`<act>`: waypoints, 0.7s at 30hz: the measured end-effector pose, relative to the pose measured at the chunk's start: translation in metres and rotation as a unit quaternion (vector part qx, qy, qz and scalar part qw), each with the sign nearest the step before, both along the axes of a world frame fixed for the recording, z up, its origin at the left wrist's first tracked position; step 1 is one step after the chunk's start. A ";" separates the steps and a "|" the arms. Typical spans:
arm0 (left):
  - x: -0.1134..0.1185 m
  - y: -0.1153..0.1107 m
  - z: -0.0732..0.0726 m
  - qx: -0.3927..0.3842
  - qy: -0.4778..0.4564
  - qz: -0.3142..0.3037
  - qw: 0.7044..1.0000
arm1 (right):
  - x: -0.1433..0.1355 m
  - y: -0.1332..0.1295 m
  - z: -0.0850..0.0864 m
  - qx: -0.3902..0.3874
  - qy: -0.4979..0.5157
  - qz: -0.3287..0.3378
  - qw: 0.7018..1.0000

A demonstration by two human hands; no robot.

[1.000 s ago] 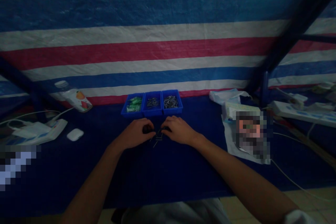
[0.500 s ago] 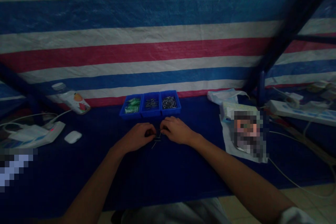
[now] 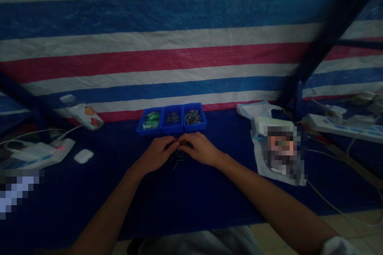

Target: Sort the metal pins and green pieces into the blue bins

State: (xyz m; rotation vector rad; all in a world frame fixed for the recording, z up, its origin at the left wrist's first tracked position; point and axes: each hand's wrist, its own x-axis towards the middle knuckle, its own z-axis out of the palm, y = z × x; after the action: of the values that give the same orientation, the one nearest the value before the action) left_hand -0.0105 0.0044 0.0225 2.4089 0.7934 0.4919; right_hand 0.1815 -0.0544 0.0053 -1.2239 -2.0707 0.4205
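At centre frame the left hand (image 3: 157, 154) and right hand (image 3: 200, 149) met fingertip to fingertip over the dark blue table (image 3: 185, 195), fingers curled inward and pinching at something too small and dim to identify. A loose scatter of small metal pins (image 3: 176, 161) lay on the cloth directly below and between both hands, just beside the fingertips. Immediately above the hands stood three joined blue bins (image 3: 171, 118), the left holding green pieces, the other two metal parts. A white earbud case (image 3: 84, 155) lay well apart at left.
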 end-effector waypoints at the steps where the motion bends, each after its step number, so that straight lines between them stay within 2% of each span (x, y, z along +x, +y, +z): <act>1: 0.000 -0.001 0.000 -0.007 -0.002 -0.003 1.000 | 0.000 0.000 0.000 0.000 0.000 -0.002 1.000; 7: 0.000 -0.003 0.002 -0.060 -0.012 0.001 0.998 | 0.000 0.001 -0.002 -0.047 0.067 -0.011 0.997; 11: -0.001 -0.001 0.004 -0.055 -0.029 0.022 0.998 | -0.002 0.002 0.000 -0.079 0.171 -0.016 0.982; 18: -0.002 -0.001 0.005 -0.083 -0.051 0.034 0.995 | -0.005 0.001 0.004 -0.084 0.231 -0.014 0.969; 21: -0.002 0.000 0.005 -0.064 -0.101 0.054 0.991 | -0.007 0.002 0.004 -0.117 0.282 -0.033 0.952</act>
State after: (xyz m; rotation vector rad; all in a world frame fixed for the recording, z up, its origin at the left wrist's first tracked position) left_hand -0.0130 0.0045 0.0272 2.1656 0.8424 0.6947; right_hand 0.1749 -0.0525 0.0097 -1.1331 -1.5164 0.8916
